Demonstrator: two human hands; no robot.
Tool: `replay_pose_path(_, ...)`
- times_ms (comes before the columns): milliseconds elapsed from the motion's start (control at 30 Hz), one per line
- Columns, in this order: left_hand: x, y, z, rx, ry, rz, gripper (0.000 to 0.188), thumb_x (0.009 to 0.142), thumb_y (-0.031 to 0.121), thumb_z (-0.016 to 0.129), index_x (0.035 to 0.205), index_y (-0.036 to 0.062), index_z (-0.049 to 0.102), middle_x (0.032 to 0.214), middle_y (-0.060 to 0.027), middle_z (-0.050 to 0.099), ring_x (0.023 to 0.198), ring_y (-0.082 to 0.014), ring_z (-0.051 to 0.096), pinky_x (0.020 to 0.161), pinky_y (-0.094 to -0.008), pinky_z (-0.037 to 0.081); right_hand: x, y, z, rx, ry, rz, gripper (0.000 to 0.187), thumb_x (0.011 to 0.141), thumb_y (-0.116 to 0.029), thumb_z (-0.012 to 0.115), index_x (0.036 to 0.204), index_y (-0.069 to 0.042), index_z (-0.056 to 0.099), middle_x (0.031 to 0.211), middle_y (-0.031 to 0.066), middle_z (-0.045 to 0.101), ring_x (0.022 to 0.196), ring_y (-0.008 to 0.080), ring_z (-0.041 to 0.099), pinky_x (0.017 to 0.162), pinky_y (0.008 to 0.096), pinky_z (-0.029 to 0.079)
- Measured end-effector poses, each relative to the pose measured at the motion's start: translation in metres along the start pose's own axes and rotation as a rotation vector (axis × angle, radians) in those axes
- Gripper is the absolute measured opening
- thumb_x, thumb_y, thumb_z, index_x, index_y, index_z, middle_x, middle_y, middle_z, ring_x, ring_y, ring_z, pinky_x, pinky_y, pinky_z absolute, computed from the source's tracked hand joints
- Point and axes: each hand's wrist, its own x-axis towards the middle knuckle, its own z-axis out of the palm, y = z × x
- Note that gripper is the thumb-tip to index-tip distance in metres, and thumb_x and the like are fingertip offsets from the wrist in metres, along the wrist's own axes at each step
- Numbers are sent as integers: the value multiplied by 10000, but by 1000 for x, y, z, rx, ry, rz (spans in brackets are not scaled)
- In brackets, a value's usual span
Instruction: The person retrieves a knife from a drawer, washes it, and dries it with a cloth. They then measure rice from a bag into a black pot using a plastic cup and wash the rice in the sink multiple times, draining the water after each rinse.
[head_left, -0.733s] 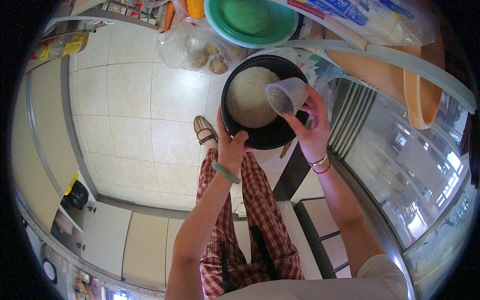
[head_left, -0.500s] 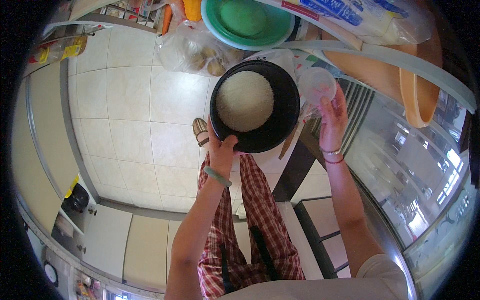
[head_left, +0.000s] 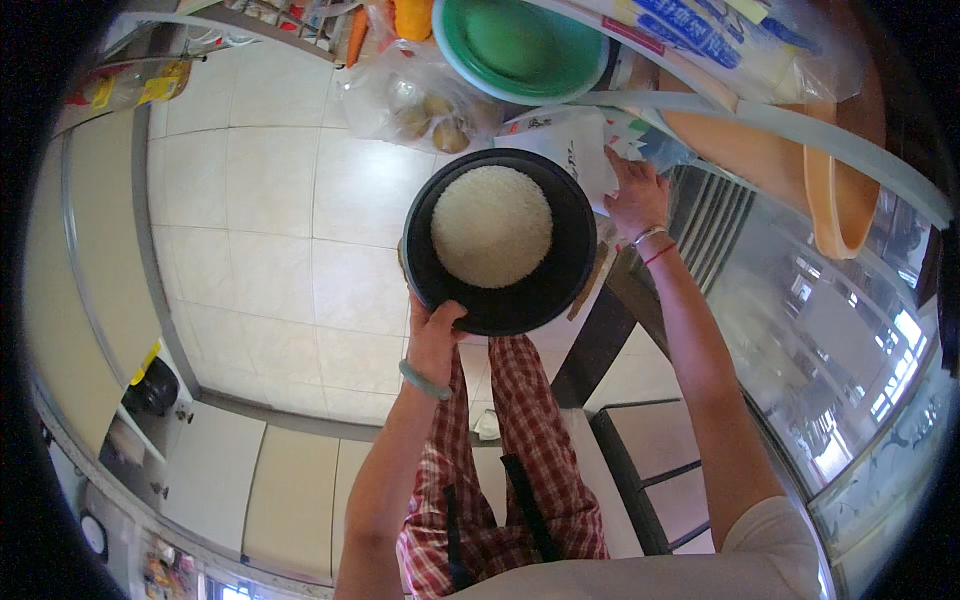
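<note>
Tiled floor (head_left: pixel 250 220) open leftward; left hand (head_left: pixel 435 335) grips black pot (head_left: pixel 500 240) rim (rice inside), right hand (head_left: pixel 635 195) flat, released

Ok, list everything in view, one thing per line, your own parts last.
pot: one, black, held over the tiled floor
rice: one white mound, inside the pot
basin: one, green, top centre
bag of produce: one, clear plastic, on the floor left of the basin
tub: one, orange, upper right
paper package: one, white, behind the pot
left hand: gripping the pot's near rim
right hand: on the paper package
</note>
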Motion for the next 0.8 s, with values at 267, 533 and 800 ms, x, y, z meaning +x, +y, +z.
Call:
replay_pose_path(267,-68,20,-39,-173,-69,-59,455,786,-74,516,1217,69,531,1050,-58,598,939,-198,582,833,-326,500,-70,-9,-54,1044,134,151,149,899,-196,635,975,-88,704,772,35,684,708,117,616,647,271,489)
replay_pose_path(533,-218,103,-3,-181,-108,274,484,798,-68,521,1263,64,489,1130,-66,581,989,-207,579,845,-343,495,-191,-98,-296,1052,-81,-226,436,900,-248,617,1274,-39,540,707,67,624,619,152,594,593,282,466)
replay_pose_path(800,-446,157,-10,-112,20,493,706,825,-51,550,1465,76,279,1335,-59,472,1200,-166,456,1022,-303,369,-294,-158,-428,1006,-149,-571,326,828,-144,564,1101,34,564,829,184,656,726,275,631,728,363,489)
